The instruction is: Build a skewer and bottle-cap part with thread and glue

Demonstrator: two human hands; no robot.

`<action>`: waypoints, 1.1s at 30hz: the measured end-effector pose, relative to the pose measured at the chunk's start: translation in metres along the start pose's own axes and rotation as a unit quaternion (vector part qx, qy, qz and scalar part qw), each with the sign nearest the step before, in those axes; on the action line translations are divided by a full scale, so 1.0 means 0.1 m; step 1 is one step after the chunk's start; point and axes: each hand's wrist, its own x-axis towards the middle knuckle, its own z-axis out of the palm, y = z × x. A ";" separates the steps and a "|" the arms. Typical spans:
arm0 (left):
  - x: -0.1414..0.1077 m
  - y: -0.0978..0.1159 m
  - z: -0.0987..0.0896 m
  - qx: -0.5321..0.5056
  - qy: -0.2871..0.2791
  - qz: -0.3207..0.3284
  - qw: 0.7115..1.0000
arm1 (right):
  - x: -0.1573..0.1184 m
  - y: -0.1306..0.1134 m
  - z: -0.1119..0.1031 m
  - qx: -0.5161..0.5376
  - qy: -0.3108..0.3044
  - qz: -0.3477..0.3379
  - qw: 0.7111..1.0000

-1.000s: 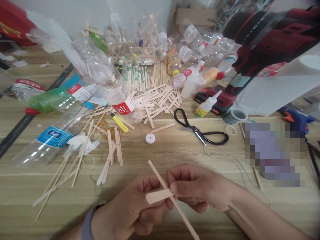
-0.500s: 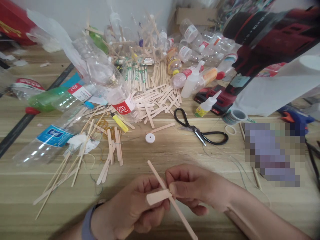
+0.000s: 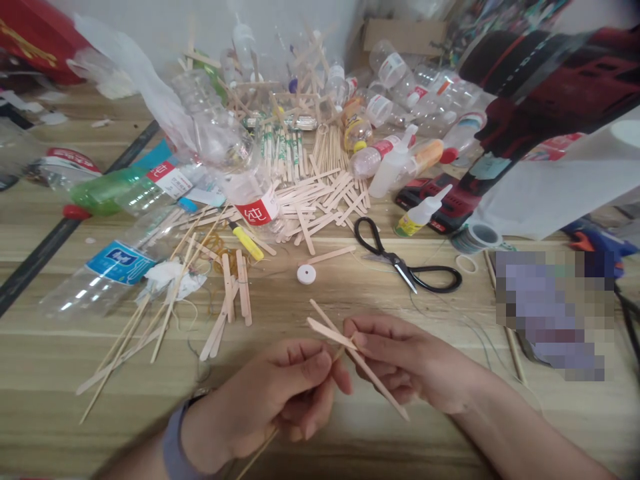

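While the right hand (image 3: 407, 357) pinches crossed flat pale-wood sticks (image 3: 329, 333), apparently steadying them, the left hand (image 3: 285, 388) pinches a thin tan strand (image 3: 257, 455).

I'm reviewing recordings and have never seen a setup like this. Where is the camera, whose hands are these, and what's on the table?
There's no robot here: these are one person's bare hands, seen by a camera worn on their head, looking forward and down. The right hand holds two crossed wooden sticks; the left hand pinches a thin tan strand. Around them on the wooden table lie black-handled scissors, a pile of loose sticks and plastic bottles. A power drill stands at the right.
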 end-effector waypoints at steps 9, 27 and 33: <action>-0.01 0.01 0.00 -0.031 0.021 -0.035 0.999 | 0.04 0.00 -0.03 -0.005 0.011 0.033 0.999; -0.02 -0.08 -0.09 0.014 -0.045 -0.028 0.999 | -0.05 -0.05 0.00 -0.139 0.054 -0.168 0.974; -0.05 -0.13 -0.11 -0.015 -0.035 -0.033 0.999 | -0.20 -0.08 0.07 -0.256 0.080 -0.270 0.925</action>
